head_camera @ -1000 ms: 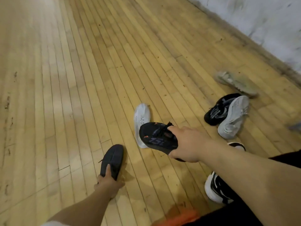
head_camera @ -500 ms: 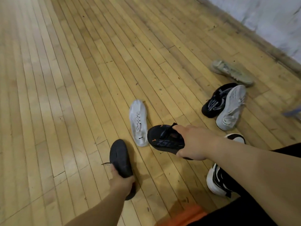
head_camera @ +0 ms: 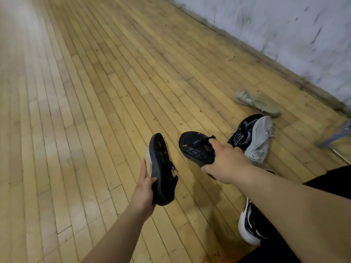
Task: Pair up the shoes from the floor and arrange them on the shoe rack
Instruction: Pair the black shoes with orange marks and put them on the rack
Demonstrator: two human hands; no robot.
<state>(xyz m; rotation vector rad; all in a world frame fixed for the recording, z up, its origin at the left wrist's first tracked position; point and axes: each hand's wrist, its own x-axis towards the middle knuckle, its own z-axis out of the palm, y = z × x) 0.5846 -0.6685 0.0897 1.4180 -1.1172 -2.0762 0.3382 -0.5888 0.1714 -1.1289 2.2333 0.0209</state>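
1. The left hand [head_camera: 145,188] is closed around the heel end of a black mesh sneaker with small orange marks [head_camera: 161,168], thumb up along the sole side. The shoe is tipped on its edge, toe pointing away, and looks lifted off the wooden plank floor [head_camera: 85,111].
2. The right hand [head_camera: 226,162] is curled into the collar of a matching black mesh sneaker with orange marks and grey lettering [head_camera: 195,147], fingers inside the opening. It is held upright, near the first shoe but not touching it.
3. Step in hand, as I judge it: one pair is matched and gathered, one shoe per hand. The next move calls for carrying both to the shoe rack and setting them down side by side, toes the same way. No rack shows in this view, so the person will need to turn to find it.
4. Left on the floor: a black sneaker with white lettering [head_camera: 241,133] with a pale grey knit sneaker [head_camera: 260,139] lying against it, and a beige sneaker [head_camera: 256,103] near the white wall [head_camera: 284,25].
5. A black-and-white sneaker [head_camera: 247,228] shows beneath the right forearm; whether it is worn or loose I cannot tell.
6. Containers: none is visible.
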